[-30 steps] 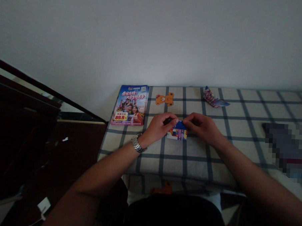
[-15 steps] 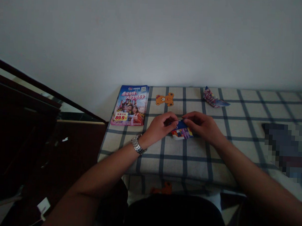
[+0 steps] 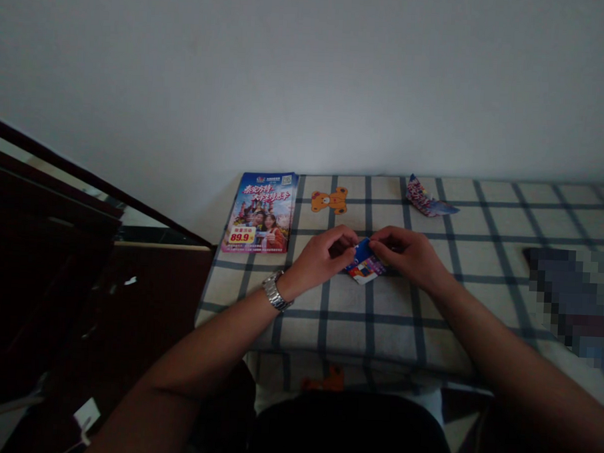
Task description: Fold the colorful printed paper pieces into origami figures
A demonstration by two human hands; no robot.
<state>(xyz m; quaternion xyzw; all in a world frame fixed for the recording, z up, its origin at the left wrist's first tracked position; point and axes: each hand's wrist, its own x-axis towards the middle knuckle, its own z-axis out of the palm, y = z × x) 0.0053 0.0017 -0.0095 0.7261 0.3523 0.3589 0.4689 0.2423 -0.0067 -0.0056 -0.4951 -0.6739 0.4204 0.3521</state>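
Note:
A small folded piece of printed paper, blue above and multicoloured below with a pale lower corner, is held just over the checked cloth. At its left edge my left hand, with a metal watch on the wrist, pinches it between thumb and fingers. My right hand grips its upper right edge the same way. Fingers cover both sides of the paper. Beyond my right hand lies a folded paper shape with pointed ends, in similar printed colours.
A stack of printed flyers lies at the table's left end, by the wall. The checked tablecloth bears a bear print. A blurred-out dark object lies at the right. Dark wooden furniture stands left of the table.
The folded paper has turned slightly between my hands, its lower corner now pointing more downward. My right fingers have shifted a little to the right. Other things stay put.

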